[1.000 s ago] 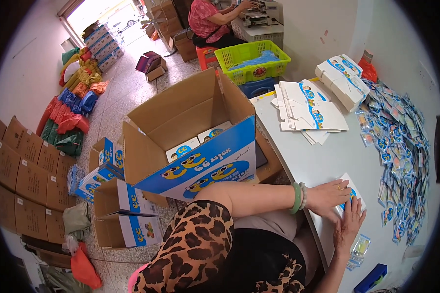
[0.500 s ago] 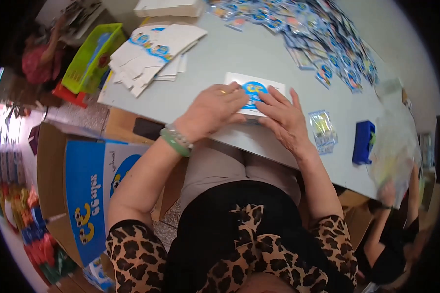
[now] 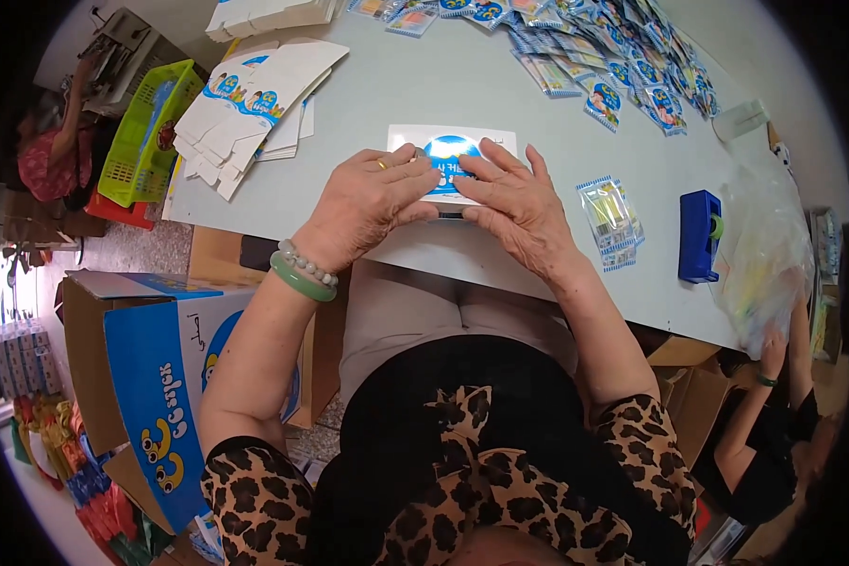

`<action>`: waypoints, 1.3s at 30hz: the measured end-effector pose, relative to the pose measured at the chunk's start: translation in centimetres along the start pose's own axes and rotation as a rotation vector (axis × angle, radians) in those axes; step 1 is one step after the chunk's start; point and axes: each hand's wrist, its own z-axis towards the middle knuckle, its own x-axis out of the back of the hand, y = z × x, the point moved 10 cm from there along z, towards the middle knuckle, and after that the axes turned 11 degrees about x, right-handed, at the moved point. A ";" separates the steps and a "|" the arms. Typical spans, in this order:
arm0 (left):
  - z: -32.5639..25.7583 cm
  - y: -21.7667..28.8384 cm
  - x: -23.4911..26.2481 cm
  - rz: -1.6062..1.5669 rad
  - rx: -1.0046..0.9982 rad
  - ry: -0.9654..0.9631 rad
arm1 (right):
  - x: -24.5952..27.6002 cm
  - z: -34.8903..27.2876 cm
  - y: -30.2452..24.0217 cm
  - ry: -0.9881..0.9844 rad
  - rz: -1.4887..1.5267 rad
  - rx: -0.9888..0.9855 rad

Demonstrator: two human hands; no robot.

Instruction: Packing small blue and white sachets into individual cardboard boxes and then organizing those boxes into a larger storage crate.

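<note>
A flat white carton (image 3: 455, 138) with a round blue print lies on the table in front of me. Across its left part rests my left hand (image 3: 373, 193), fingers stretched out over the top and thumb at the near edge. My right hand (image 3: 524, 212) covers the right part of the carton, its fingers spread and its thumb also at the near edge. Beneath the palms the carton's sides are hidden. Several small clear packets (image 3: 611, 215) with yellow contents lie on the table to the right of my right hand.
Flattened white cartons (image 3: 288, 90) lie at the far left. Blue packets (image 3: 623, 71) are heaped at the far right. Right of the clear packets stands a blue tape dispenser (image 3: 696, 236), beside a plastic bag (image 3: 764, 255) another person handles. A large cardboard box (image 3: 151, 368) stands left of me.
Both hands remain on the carton. The whole view has shifted, so the table's things appear slightly farther left and up. The other person's arm and bag have moved at the right.
</note>
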 end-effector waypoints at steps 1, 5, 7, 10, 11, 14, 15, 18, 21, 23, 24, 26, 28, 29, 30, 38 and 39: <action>-0.1 0.0 0.0 0.001 -0.001 -0.003 | 0.0 0.0 -0.1 0.000 -0.007 0.007; -0.9 0.2 -0.2 0.020 0.020 0.001 | -0.3 -0.3 -0.7 0.009 -0.136 0.059; -1.2 0.6 0.0 0.016 0.023 0.022 | -0.2 -0.7 -1.3 0.023 -0.263 0.141; -1.3 -0.3 0.2 -0.042 0.085 -0.015 | -0.3 -0.8 -1.1 0.042 -0.216 0.138; -1.3 -1.3 0.1 -0.145 0.103 -0.054 | -0.2 -0.8 -1.0 0.042 -0.216 0.135; -1.1 -2.3 0.1 -0.272 0.152 -0.110 | -0.1 -0.5 -1.0 0.020 -0.188 0.117; -1.1 -2.5 0.1 -0.297 0.180 -0.124 | 0.0 -0.4 -0.9 0.006 -0.181 0.101; -1.7 -2.2 0.0 -0.180 0.157 -0.046 | 0.0 -0.2 -0.9 -0.019 -0.162 0.086; -2.3 -1.8 0.0 -0.154 0.150 0.006 | -0.2 -0.3 -0.8 -0.024 -0.157 0.094; -2.2 -1.8 -0.2 -0.203 0.153 0.008 | 0.1 -0.5 -0.7 -0.021 -0.167 0.098; -2.2 -1.9 -0.1 -0.242 0.161 0.008 | 0.1 -0.5 -0.8 -0.022 -0.184 0.121; -2.4 -1.0 0.0 -0.202 0.140 0.006 | 0.2 -0.5 -0.6 -0.023 -0.201 0.142; -2.7 -0.6 -0.1 -0.160 0.119 0.004 | 0.0 -0.5 -0.9 -0.040 -0.259 0.182; -3.1 -0.6 -0.3 -0.091 0.098 0.051 | -0.1 -0.5 -0.9 -0.040 -0.258 0.180; -3.6 -0.5 -0.3 -0.019 0.079 0.100 | -0.2 -0.5 -1.2 -0.030 -0.294 0.199; -4.8 0.7 -0.7 0.087 0.117 0.263 | -0.2 -1.9 -2.7 0.047 -0.458 0.162; -4.6 1.1 -0.6 0.068 0.127 0.287 | 0.0 -2.3 -2.5 0.114 -0.435 0.158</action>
